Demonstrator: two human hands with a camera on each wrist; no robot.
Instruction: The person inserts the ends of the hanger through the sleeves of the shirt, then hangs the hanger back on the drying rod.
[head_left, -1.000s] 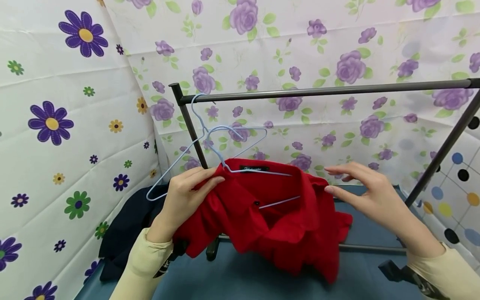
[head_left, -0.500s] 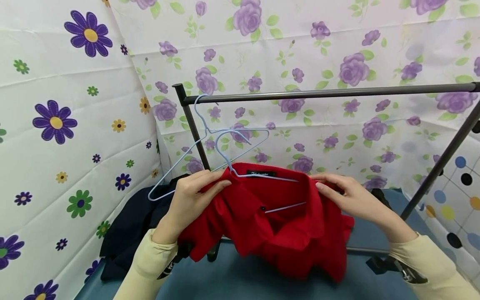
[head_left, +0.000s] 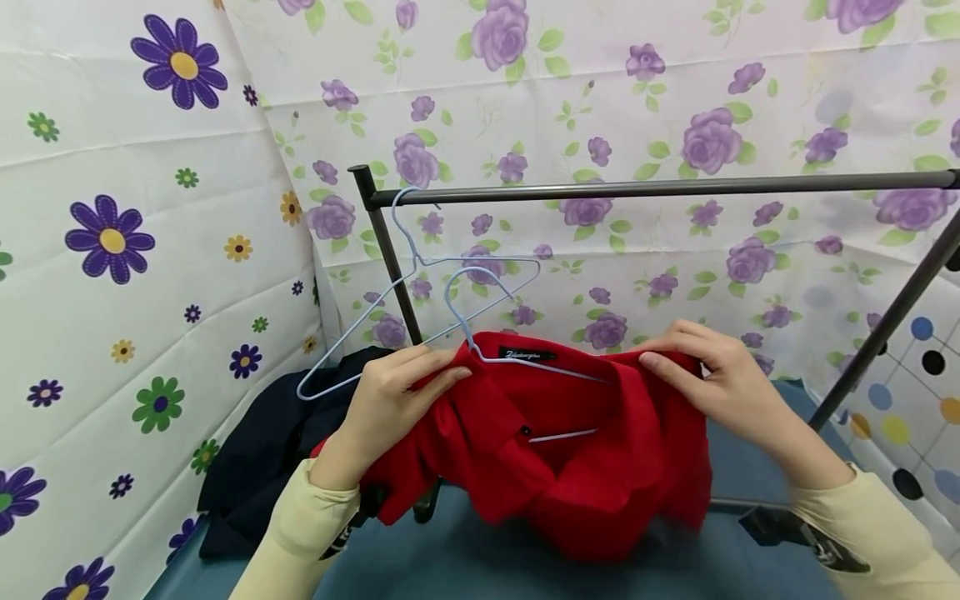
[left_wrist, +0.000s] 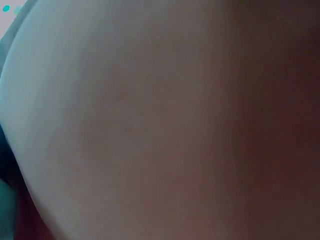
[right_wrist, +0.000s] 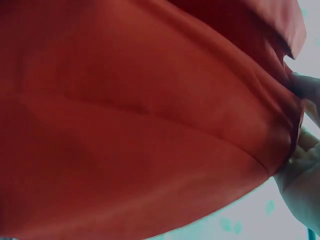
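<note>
A red collared shirt [head_left: 510, 467] with a black neck label hangs between both hands in the head view. Inside its neck sits a light blue hanger [head_left: 453, 293], the hook standing up out of the collar. My left hand [head_left: 393, 408] pinches the shirt by the collar, thumb in front, close beside the hook's base. My right hand [head_left: 723, 383] pinches the other shoulder between thumb and fingers. In the right wrist view the red cloth [right_wrist: 140, 130] spreads wide, with fingers gripping its edge at the right. Skin fills most of the left wrist view.
A second light blue hanger [head_left: 352, 342] hangs bare at the left end of a dark metal rail [head_left: 637, 190]. Dark navy clothing [head_left: 255, 450] lies at the left on the blue-grey surface [head_left: 420, 567]. Flowered sheets stand behind and to the left.
My right hand has come in from beside the shirt, taken hold of its right shoulder and drawn it outward and up. The hanger in the shirt has shifted slightly right and down.
</note>
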